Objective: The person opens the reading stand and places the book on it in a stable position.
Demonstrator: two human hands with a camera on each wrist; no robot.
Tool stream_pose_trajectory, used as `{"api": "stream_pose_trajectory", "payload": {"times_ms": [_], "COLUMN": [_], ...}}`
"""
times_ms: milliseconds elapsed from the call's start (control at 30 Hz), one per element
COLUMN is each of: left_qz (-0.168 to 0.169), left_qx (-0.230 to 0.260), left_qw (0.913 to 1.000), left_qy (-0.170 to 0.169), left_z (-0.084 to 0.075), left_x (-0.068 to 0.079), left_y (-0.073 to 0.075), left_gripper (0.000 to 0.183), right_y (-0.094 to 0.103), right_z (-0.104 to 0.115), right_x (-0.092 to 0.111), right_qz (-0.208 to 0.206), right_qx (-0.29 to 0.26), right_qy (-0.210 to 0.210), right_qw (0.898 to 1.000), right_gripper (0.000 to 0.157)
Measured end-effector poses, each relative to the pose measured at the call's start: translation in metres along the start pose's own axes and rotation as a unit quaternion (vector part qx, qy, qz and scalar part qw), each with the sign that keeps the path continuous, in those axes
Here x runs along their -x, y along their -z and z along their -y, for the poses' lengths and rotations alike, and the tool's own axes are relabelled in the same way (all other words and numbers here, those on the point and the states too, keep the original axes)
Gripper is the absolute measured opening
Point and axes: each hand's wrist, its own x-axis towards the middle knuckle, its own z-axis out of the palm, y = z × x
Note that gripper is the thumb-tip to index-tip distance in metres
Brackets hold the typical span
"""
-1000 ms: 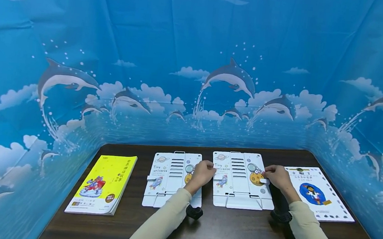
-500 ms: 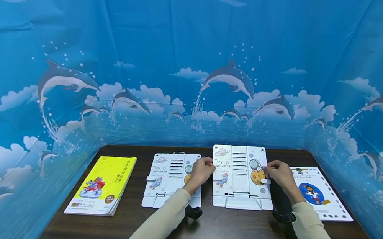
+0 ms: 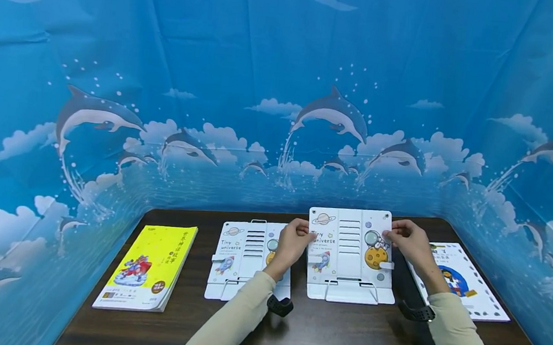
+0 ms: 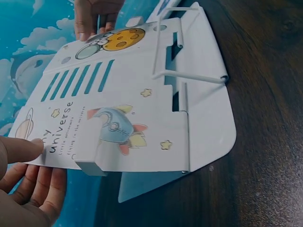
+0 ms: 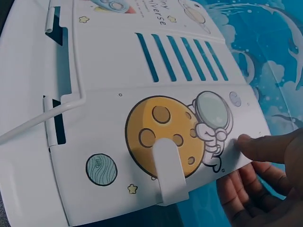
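Note:
A white book stand (image 3: 348,251) printed with a rocket, an orange moon and the words "Tiny universe" has its back panel tilted up from its base on the table. My left hand (image 3: 292,246) pinches the panel's left edge, thumb on the printed face and fingers behind, as the left wrist view shows. At the right edge my right hand (image 3: 413,247) pinches it the same way, beside the astronaut print (image 5: 213,123). A wire page holder (image 4: 189,75) spans the hinge at the bottom. A second matching book stand (image 3: 242,269) lies flat to the left, partly behind my left hand.
A yellow book (image 3: 149,266) lies on the dark wooden table (image 3: 330,344) at the left. At the right lies a white book (image 3: 482,289) with a blue round picture, partly covered by my right hand and wrist. A blue dolphin curtain (image 3: 285,84) surrounds the table's back and sides.
The right book stand's back panel has risen from nearly flat to a steeper tilt. Both hands have gone up with it, the right one sliding higher along the edge.

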Motion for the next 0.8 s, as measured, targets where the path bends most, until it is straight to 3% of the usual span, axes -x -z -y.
{"api": "stream_pose_trajectory", "payload": {"times_ms": [367, 800], "left_qz": [0.008, -0.001], "left_qx": [0.01, -0.035], "left_qw": [0.9992, 0.9961], "left_qy": [-0.039, -0.081], "left_z": [-0.013, -0.018], "left_x": [0.004, 0.009], "left_y": [0.002, 0.003], "left_gripper": [0.022, 0.022], "right_y": [0.01, 0.013], "right_z": [0.002, 0.0], "right_x": [0.011, 0.023], "right_qz": [-0.018, -0.028], "right_qx": [-0.013, -0.005], "right_qy": [0.023, 0.045], "right_qw": [0.999, 0.999], "right_gripper": [0.035, 0.035]}}
